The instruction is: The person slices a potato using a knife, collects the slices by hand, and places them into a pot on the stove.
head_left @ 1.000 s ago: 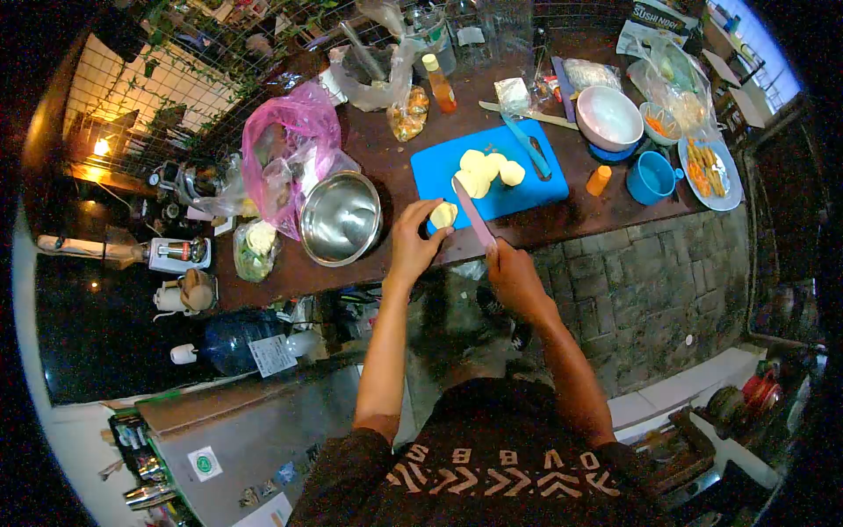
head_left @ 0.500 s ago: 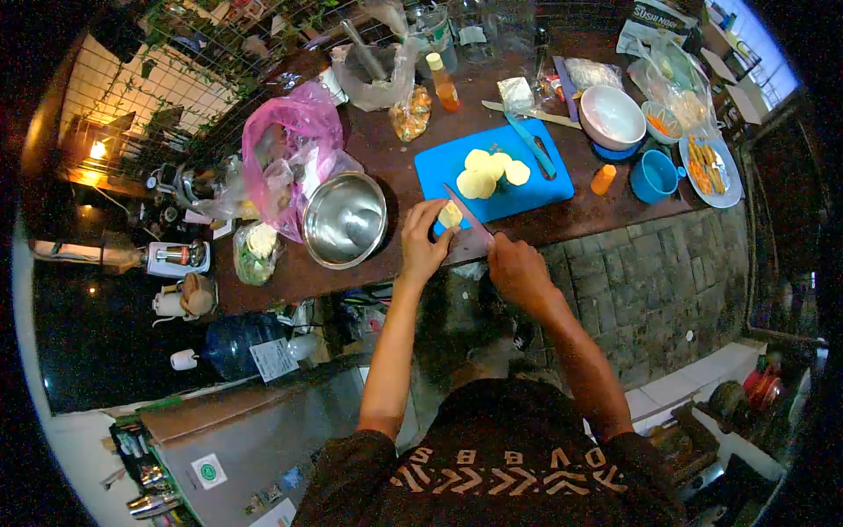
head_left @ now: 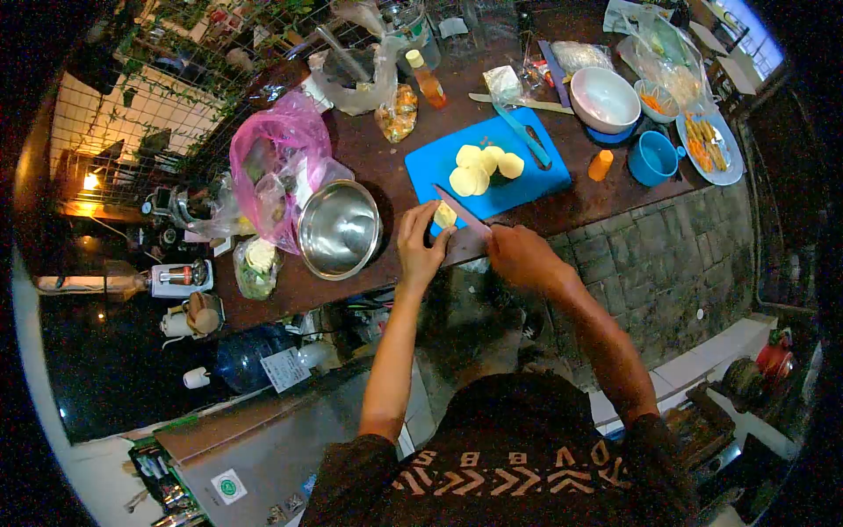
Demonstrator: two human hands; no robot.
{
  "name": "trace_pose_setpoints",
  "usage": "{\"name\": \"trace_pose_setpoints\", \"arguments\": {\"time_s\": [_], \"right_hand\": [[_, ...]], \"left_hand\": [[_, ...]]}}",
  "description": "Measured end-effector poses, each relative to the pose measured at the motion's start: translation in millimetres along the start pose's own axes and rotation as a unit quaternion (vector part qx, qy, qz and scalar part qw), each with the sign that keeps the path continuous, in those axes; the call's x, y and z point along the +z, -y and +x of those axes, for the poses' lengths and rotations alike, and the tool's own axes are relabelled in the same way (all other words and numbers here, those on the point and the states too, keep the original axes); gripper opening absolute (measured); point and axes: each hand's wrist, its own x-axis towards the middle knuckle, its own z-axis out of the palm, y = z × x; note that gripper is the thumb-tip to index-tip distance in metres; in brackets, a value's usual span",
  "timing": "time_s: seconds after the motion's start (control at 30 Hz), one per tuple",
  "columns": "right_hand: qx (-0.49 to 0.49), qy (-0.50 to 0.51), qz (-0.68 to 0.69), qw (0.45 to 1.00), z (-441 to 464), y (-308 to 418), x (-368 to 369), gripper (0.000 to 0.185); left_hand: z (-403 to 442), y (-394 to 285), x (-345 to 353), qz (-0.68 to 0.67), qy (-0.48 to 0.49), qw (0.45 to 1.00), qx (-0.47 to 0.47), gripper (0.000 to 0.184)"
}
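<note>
My left hand (head_left: 420, 246) pinches a small pale yellow potato piece (head_left: 446, 215) at the near left corner of the blue cutting board (head_left: 514, 195). In my right hand (head_left: 527, 256) is a knife, its handle wrapped by my fingers. The pinkish knife blade (head_left: 464, 211) points away to the left and lies right against the potato piece; whether it has cut in, I cannot tell. Beyond the blade, several round potato slices (head_left: 471, 178) overlap on the board. A teal knife (head_left: 529, 140) rests across the board's far right part.
Left of the board stands a steel bowl (head_left: 340, 230), with a pink plastic bag (head_left: 277, 171) behind it. To the right are a white bowl (head_left: 606, 101), a blue mug (head_left: 654, 159), an orange bottle (head_left: 601, 165) and a plate of cut vegetables (head_left: 709, 155). A sauce bottle (head_left: 428, 81) stands farther back.
The view has shifted slightly, moving the tabletop a little in the picture. Both hands keep their grips, and the blade stays beside the potato piece.
</note>
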Motion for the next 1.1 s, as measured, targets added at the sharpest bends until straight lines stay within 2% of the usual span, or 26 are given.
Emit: {"name": "trace_pose_setpoints", "arguments": {"time_s": [0.13, 0.23, 0.4, 0.5, 0.63, 0.7, 0.83, 0.93, 1.0, 1.1], "right_hand": [[-0.028, -0.012, 0.026, 0.999, 5.2, -9.1, -4.3, 0.032], [-0.003, 0.019, 0.031, 0.999, 6.3, -8.7, -11.2, 0.033], [-0.040, -0.001, 0.062, 0.997, 1.5, 1.1, -24.0, 0.036], [-0.036, -0.030, 0.039, 0.998, 3.8, -5.9, -15.5, 0.036], [0.007, -0.001, 0.010, 1.000, 4.0, 0.0, -21.6, 0.035], [-0.033, 0.008, 0.030, 0.999, 2.2, 1.9, -26.1, 0.032], [-0.026, 0.011, 0.031, 0.999, 2.1, 9.3, -34.2, 0.031], [-0.064, -0.031, 0.071, 0.995, -4.7, 25.2, -52.3, 0.032], [-0.022, 0.031, 0.040, 0.998, 8.1, 9.5, -46.2, 0.033], [-0.028, 0.044, 0.023, 0.998, 14.9, 2.3, -41.5, 0.035]], "left_hand": [[2.4, -3.0, 0.9, 0.050, -0.015, 0.998, 0.038, 0.051], [1.1, -1.8, 0.5, 0.050, -0.012, 0.998, 0.020, 0.050], [-2.1, 0.5, 2.8, 0.041, -0.017, 0.999, 0.019, 0.049], [-3.1, 3.2, 4.6, 0.039, -0.022, 0.999, 0.016, 0.047], [-0.6, -0.2, 2.0, 0.058, -0.020, 0.998, 0.018, 0.044], [1.2, -0.4, 1.1, 0.057, -0.021, 0.998, 0.025, 0.044], [6.1, -1.6, -4.4, 0.059, -0.003, 0.997, 0.039, 0.044], [8.7, -3.2, -5.5, 0.063, -0.006, 0.997, 0.043, 0.043], [9.9, -3.2, -4.9, 0.062, -0.005, 0.997, 0.038, 0.042], [10.3, -1.5, -3.8, 0.049, -0.006, 0.998, 0.031, 0.042]]}}
